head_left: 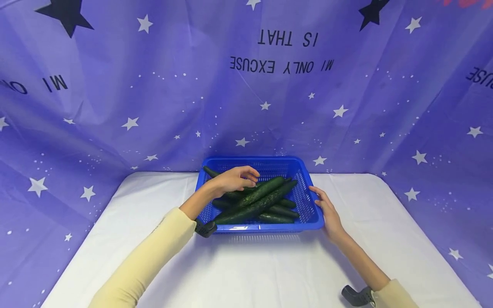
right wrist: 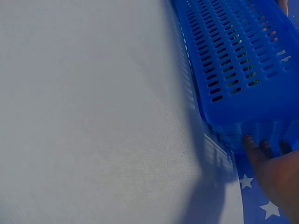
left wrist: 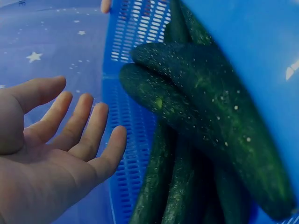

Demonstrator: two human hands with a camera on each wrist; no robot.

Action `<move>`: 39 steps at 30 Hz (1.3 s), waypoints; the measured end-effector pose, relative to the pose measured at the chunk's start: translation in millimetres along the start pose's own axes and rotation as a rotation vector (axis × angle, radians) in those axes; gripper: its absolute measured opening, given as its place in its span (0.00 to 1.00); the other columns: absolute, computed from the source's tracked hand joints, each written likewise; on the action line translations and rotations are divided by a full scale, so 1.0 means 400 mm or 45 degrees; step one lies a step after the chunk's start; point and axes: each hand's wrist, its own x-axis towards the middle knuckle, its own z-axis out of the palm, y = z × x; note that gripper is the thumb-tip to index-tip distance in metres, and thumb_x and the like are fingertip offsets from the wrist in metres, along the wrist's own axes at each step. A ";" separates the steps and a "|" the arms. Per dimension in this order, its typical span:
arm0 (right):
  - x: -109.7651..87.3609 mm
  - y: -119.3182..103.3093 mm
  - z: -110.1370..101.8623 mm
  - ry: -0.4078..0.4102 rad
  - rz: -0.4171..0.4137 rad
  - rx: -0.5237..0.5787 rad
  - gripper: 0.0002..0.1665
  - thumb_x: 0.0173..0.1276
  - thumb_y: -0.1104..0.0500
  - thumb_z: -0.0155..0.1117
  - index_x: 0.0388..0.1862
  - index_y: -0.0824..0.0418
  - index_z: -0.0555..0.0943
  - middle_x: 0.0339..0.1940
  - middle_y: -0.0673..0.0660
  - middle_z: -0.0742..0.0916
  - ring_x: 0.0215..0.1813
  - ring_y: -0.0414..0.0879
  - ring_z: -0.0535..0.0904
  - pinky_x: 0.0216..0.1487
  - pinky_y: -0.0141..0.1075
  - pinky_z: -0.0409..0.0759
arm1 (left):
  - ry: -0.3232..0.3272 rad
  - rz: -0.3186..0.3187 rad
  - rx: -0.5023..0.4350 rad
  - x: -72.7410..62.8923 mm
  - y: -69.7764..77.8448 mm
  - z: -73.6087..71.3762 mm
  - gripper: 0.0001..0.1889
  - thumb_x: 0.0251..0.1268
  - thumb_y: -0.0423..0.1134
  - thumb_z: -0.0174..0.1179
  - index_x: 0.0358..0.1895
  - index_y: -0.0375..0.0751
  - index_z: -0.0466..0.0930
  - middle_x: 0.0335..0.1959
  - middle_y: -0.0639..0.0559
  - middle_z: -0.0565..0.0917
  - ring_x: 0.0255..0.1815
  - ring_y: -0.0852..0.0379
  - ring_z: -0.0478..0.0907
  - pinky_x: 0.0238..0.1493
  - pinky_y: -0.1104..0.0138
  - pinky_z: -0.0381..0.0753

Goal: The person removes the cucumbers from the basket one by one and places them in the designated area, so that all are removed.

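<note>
Several dark green cucumbers [head_left: 256, 205] lie piled crosswise in a blue perforated plastic basket [head_left: 259, 227]. Over the left part of the pile hovers my left hand [head_left: 236, 179], its fingers spread loosely with nothing between them. In the left wrist view that hand [left wrist: 60, 144] is palm up to the camera, beside two cucumbers [left wrist: 201, 112] lying on top of others. My right hand [head_left: 327, 211] rests against the basket's right side, fingertips at the rim. The right wrist view shows its extended fingers [right wrist: 254, 151] touching the basket's end wall [right wrist: 261, 128].
The basket stands at the back of a table with a white cloth [head_left: 262, 273]. Close behind and at both sides hangs a purple curtain [head_left: 246, 115] with stars and lettering. Black devices [head_left: 206, 228] are strapped at both wrists.
</note>
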 end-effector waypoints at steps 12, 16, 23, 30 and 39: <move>-0.002 0.004 -0.005 -0.036 -0.001 0.032 0.28 0.82 0.60 0.33 0.78 0.61 0.54 0.74 0.66 0.59 0.61 0.50 0.71 0.53 0.36 0.79 | -0.116 -0.156 0.042 0.073 -0.036 -0.012 0.25 0.77 0.34 0.53 0.74 0.41 0.65 0.69 0.43 0.71 0.68 0.47 0.70 0.62 0.46 0.71; -0.002 0.007 -0.005 -0.045 -0.002 0.029 0.28 0.82 0.59 0.33 0.78 0.61 0.54 0.74 0.66 0.58 0.62 0.52 0.69 0.54 0.35 0.78 | -0.118 -0.185 0.041 0.086 -0.044 -0.015 0.25 0.76 0.33 0.53 0.74 0.41 0.64 0.68 0.42 0.71 0.68 0.47 0.70 0.62 0.47 0.72; 0.000 0.012 -0.008 -0.046 -0.004 0.026 0.28 0.82 0.58 0.35 0.78 0.60 0.54 0.75 0.66 0.58 0.65 0.56 0.66 0.55 0.35 0.77 | -0.149 -0.220 0.054 0.111 -0.055 -0.018 0.25 0.76 0.32 0.54 0.73 0.41 0.65 0.65 0.44 0.73 0.65 0.47 0.72 0.61 0.48 0.73; 0.001 0.014 -0.009 -0.057 -0.006 0.027 0.28 0.82 0.57 0.35 0.78 0.60 0.54 0.76 0.66 0.57 0.65 0.56 0.66 0.56 0.36 0.77 | -0.247 -0.217 0.209 0.129 -0.063 -0.007 0.28 0.71 0.33 0.61 0.73 0.45 0.67 0.69 0.44 0.70 0.67 0.47 0.71 0.57 0.52 0.77; 0.006 0.013 -0.011 -0.049 -0.010 0.042 0.28 0.82 0.58 0.34 0.78 0.60 0.55 0.74 0.65 0.58 0.63 0.52 0.68 0.55 0.36 0.78 | -0.296 -0.165 0.583 0.144 -0.051 0.018 0.37 0.69 0.38 0.64 0.77 0.37 0.58 0.75 0.39 0.63 0.74 0.46 0.61 0.56 0.58 0.78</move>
